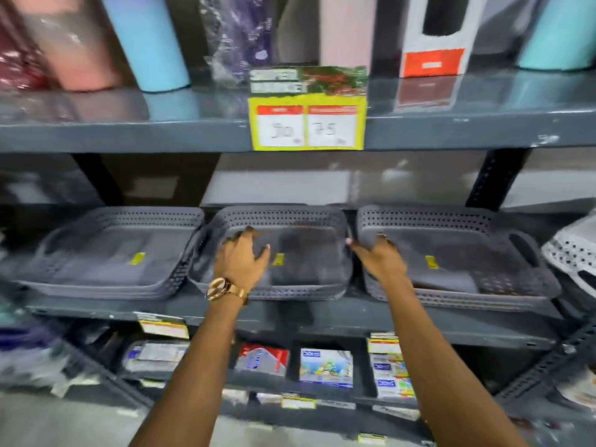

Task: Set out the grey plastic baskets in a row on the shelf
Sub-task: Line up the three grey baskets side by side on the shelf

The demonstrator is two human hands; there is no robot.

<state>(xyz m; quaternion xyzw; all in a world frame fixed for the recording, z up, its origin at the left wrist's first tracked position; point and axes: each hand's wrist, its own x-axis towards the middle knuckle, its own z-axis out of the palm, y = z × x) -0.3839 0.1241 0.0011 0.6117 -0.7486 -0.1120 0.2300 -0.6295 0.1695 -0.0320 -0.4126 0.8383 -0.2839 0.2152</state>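
Note:
Three stacks of shallow grey perforated baskets stand side by side on the middle shelf (290, 312): a left stack (106, 253), a middle stack (306, 250) and a right stack (467, 253). Each top basket carries a small yellow sticker. My left hand (242, 256), with a gold watch on the wrist, hovers over the left half of the middle basket, fingers spread. My right hand (380, 256) reaches over the gap between the middle and right stacks, fingers loosely apart and thumb near the middle basket's right rim. Neither hand clearly grips anything.
A yellow price sign (308, 108) hangs from the upper shelf, which holds tall pink, blue and teal tumblers and a white-and-orange box (435, 37). A white perforated basket (574, 250) sits at the right edge. Packaged goods and price tags fill the lower shelf.

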